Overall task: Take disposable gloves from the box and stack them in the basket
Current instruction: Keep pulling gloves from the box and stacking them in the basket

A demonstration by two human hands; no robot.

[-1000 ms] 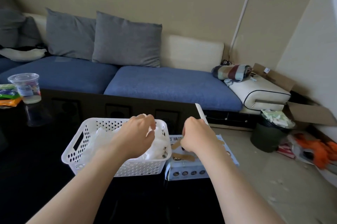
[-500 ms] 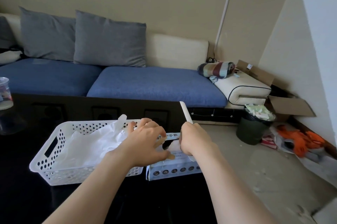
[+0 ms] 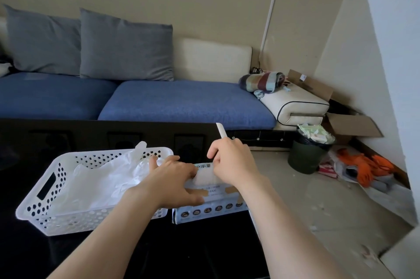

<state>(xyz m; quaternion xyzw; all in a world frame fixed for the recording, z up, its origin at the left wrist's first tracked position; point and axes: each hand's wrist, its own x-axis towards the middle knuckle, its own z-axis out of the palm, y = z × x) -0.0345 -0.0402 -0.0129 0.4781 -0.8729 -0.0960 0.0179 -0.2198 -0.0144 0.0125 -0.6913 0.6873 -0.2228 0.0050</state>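
Observation:
A white perforated basket (image 3: 34, 207) stands on the black table with several clear disposable gloves (image 3: 102, 184) piled loosely in it. The glove box (image 3: 211, 210) lies directly to its right, touching it. A pale wad of gloves (image 3: 203, 179) shows in the box's top opening. My left hand (image 3: 172, 184) lies across the box's left part, fingers stretched to the opening and touching the wad. My right hand (image 3: 231, 162) is over the box's far side, fingers curled round the raised white lid flap (image 3: 221, 130).
The black table (image 3: 204, 256) ends just right of the box, with bare floor beyond. A blue sofa (image 3: 181, 101) with grey cushions runs behind the table. A full dark bin (image 3: 309, 158), cardboard boxes and orange clutter sit at the right wall.
My left hand has left the basket and moved right onto the glove box. My right hand stays at the box flap. The view has turned to the right.

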